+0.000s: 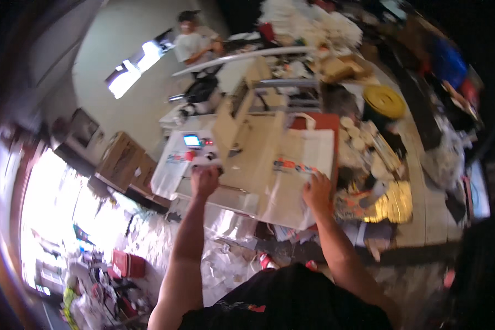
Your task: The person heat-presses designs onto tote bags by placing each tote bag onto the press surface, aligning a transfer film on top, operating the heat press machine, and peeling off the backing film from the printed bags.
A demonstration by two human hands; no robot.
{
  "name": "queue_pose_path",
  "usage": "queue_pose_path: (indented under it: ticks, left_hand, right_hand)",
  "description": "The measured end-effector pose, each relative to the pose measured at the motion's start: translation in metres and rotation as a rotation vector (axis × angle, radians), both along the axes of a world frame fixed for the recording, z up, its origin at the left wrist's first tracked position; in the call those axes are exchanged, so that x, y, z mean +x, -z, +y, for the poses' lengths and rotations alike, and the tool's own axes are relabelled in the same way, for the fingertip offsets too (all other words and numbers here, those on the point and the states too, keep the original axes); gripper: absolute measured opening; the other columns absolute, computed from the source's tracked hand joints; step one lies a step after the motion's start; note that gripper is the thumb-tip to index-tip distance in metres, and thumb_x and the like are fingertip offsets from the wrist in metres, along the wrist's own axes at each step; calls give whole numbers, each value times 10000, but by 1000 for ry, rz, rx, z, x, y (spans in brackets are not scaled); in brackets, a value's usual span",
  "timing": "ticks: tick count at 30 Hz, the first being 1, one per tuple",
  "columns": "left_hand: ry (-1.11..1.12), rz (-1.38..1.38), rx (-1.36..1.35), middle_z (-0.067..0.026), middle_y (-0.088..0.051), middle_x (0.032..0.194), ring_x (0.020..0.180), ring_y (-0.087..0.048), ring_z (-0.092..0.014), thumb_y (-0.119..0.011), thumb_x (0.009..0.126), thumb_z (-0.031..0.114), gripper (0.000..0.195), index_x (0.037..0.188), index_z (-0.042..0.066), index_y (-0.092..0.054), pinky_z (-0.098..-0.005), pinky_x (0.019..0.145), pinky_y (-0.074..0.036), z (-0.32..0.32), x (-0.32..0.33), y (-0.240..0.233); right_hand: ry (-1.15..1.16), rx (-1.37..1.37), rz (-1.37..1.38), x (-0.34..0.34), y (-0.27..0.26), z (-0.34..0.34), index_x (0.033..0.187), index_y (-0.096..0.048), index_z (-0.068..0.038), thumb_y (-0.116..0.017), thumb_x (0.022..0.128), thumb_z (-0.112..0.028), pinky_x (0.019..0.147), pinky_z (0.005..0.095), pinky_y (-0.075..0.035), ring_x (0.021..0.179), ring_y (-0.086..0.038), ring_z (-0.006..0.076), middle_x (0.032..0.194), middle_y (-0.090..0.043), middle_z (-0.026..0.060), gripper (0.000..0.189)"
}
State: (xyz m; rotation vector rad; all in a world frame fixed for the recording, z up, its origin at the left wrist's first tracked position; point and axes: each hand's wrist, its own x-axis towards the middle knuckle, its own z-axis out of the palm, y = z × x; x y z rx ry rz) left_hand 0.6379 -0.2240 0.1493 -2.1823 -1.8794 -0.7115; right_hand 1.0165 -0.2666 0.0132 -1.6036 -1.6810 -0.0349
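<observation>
A white carry bag [293,198] with a printed design and a loop handle [309,121] lies flat on a machine bed before me. My right hand [317,192] rests on the bag's right side, fingers a little apart. My left hand [205,181] is at the near edge of a control box [208,149] with a lit screen [192,141], a red button [189,155] and dark knobs. Its fingers are curled, and what lies under them is hidden. Another white printed bag [167,165] lies left of the box.
A reddish board [335,123] lies under the bag's right side. Paper rolls [357,138], a yellow roll [383,102] and gold sheet [394,202] sit to the right. Cardboard boxes [121,161] stand at left. A person [194,45] is beyond the machine. Plastic film [225,268] litters the floor.
</observation>
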Motion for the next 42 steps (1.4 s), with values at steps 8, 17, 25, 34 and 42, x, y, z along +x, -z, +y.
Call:
queue_pose_path:
  ticks: [8, 17, 25, 34, 42]
  left_hand:
    - [-18, -74, 297, -156, -654, 723, 747, -612, -339, -554, 849, 208, 321, 585, 40, -628, -472, 803, -457, 9, 5, 17]
    - [7, -78, 323, -119, -664, 662, 750, -614, -310, -548, 816, 196, 306, 542, 88, -630, -446, 813, -447, 11, -10, 31]
    - [-39, -156, 383, -116, -622, 608, 745, -613, -302, -590, 779, 206, 303, 512, 63, -573, -423, 828, -451, 4, 3, 16]
    - [-18, -181, 380, -104, -648, 632, 775, -615, -287, -576, 784, 197, 289, 520, 80, -587, -409, 854, -440, 1, -4, 17]
    - [-22, -167, 421, -86, -632, 631, 771, -607, -267, -582, 770, 176, 235, 555, 83, -599, -403, 835, -441, -4, 7, 8]
  right_hand:
    - [123, -27, -117, -3, 14, -4, 1105, -623, 41, -611, 829, -204, 1018, 496, -382, 1200, -482, 379, 1264, -545, 206, 370]
    - [-10, -243, -259, -9, -25, -8, 1116, -647, 29, -571, 843, -185, 983, 472, -444, 1131, -563, 385, 1224, -598, 220, 356]
    - [99, -253, -259, -11, -6, -8, 1216, -609, 3, -532, 929, -266, 1036, 484, -406, 1257, -477, 361, 1338, -528, 188, 401]
    - [74, -87, -175, -16, 0, -6, 1162, -615, 61, -596, 855, -208, 1018, 481, -412, 1145, -552, 385, 1226, -591, 244, 409]
    - [88, -79, -233, -8, 5, -7, 1169, -610, 66, -602, 851, -199, 1007, 470, -427, 1161, -552, 392, 1243, -585, 260, 414]
